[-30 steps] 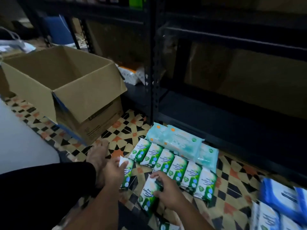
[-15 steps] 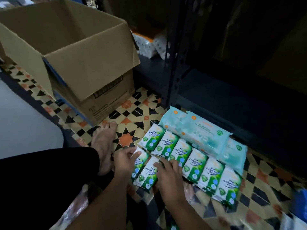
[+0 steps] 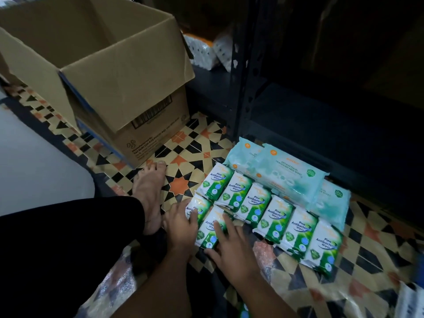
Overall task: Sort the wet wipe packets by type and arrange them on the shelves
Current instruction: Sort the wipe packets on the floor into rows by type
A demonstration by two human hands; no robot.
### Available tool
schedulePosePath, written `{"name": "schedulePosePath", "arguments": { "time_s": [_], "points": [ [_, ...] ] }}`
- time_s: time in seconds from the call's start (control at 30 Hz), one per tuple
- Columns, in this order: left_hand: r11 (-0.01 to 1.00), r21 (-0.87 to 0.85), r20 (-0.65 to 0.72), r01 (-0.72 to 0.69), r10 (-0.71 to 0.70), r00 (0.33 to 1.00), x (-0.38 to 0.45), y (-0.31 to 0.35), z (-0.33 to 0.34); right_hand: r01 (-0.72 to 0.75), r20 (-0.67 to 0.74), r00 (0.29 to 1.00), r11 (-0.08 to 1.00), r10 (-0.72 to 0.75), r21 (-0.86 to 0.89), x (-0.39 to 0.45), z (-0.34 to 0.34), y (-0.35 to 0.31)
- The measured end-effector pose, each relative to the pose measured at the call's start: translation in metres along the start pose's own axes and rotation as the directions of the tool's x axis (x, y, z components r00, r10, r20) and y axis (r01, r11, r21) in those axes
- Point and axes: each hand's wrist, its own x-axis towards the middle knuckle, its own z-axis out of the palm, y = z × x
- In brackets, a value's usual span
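Observation:
Several green-and-white pine antibacterial wipe packets (image 3: 277, 214) lie in a slanted row on the patterned floor. Two more sit in front of the row's left end. My left hand (image 3: 181, 226) rests its fingers on the left one (image 3: 199, 208). My right hand (image 3: 231, 246) lies flat with spread fingers on the other (image 3: 210, 228). Larger pale teal wipe packs (image 3: 277, 171) lie behind the row, against the dark metal shelf (image 3: 321, 134), whose bottom level is bare here.
An open cardboard box (image 3: 103, 65) stands at the left, one flap hanging down. The shelf's upright post (image 3: 243, 76) rises behind the teal packs. White packs (image 3: 202, 49) sit on the left shelf bay. My bare foot (image 3: 149, 191) lies beside my left hand. More packets (image 3: 410, 299) show at the lower right edge.
Both hands have laid their two green packets flat on the floor, side by side in front of the row. The view has tilted down and closer.

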Motion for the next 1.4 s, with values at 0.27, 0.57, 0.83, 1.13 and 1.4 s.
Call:
{"name": "schedulePosePath", "arguments": {
  "time_s": [0.27, 0.57, 0.83, 1.13, 1.4],
  "points": [
    [0.997, -0.018, 0.022, -0.078, 0.079, 0.997, 0.008, -0.007, 0.005, 0.012, 0.053, 0.999, 1.000, -0.013, 0.016, 0.007, -0.011, -0.008],
    [0.983, 0.162, 0.110, -0.081, 0.064, 0.992, 0.001, 0.008, -0.007, 0.017, 0.154, 0.987, 0.990, -0.039, 0.141, 0.004, -0.021, 0.005],
    [0.946, 0.145, 0.198, -0.289, 0.259, 0.945, -0.066, 0.046, -0.020, -0.067, 0.137, 0.990, 0.978, 0.040, 0.199, -0.052, -0.048, 0.047],
    [0.922, 0.234, 0.621, -0.308, 0.102, 0.777, -0.171, 0.072, 0.014, -0.323, 0.310, 0.922, 0.904, 0.233, 0.280, -0.160, -0.030, 0.100],
    [0.902, 0.401, 0.727, -0.158, -0.209, 0.654, -0.203, 0.060, 0.023, -0.289, 0.290, 0.917, 0.957, 0.275, 0.004, -0.190, -0.011, 0.088]
  ]
}}
